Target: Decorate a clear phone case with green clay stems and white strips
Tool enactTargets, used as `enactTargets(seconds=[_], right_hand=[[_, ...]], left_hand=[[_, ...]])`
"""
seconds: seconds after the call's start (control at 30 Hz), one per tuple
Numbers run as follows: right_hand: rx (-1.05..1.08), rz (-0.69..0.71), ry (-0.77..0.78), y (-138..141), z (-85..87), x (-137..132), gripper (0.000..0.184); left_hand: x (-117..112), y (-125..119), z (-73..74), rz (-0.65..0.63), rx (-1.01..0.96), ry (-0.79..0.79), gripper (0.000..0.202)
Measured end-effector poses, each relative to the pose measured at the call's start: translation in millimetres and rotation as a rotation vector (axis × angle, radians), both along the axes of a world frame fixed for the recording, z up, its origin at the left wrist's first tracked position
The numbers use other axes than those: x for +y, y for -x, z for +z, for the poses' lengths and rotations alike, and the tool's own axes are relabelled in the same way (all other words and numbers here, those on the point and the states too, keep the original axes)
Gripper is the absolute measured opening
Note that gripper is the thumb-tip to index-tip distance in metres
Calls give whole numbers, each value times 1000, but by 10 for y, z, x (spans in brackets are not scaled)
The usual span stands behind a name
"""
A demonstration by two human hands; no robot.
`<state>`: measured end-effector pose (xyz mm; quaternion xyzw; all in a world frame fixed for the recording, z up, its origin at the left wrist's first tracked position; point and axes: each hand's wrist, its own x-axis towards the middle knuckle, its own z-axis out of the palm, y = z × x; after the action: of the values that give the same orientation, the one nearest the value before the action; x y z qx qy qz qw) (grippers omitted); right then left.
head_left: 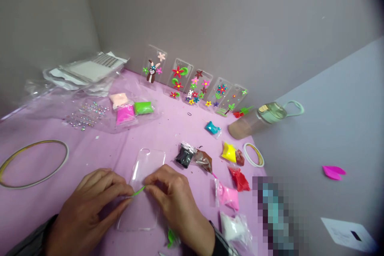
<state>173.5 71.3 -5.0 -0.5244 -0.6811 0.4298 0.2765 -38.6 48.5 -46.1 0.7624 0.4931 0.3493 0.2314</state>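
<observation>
A clear phone case (147,164) lies flat on the purple table cover (90,152) in front of me. Both hands hover over its lower half. My left hand (90,208) and my right hand (177,204) each pinch one end of a thin green clay strip (138,192), stretched between their fingertips just above the case. A scrap of green clay (171,238) lies by my right wrist.
Small bags of coloured clay (228,196) lie to the right, with more bags (129,108) at the back left. Several decorated phone cases (195,86) lean on the wall. A bottle (258,122) lies on its side; tape rolls (254,154) and a rhinestone sheet (87,116) sit nearby.
</observation>
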Motion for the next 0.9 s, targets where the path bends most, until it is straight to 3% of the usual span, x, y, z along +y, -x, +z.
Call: enactTargets(seconds=[0.4,0.9], right_hand=[[-18,-1,1,12,-46,12,18],[-33,-1,-17,16,-40,18,23]], left_hand=[[-1,55,-105,-21,72,-24,14],[23,-26,-62,21,50,-46,12]])
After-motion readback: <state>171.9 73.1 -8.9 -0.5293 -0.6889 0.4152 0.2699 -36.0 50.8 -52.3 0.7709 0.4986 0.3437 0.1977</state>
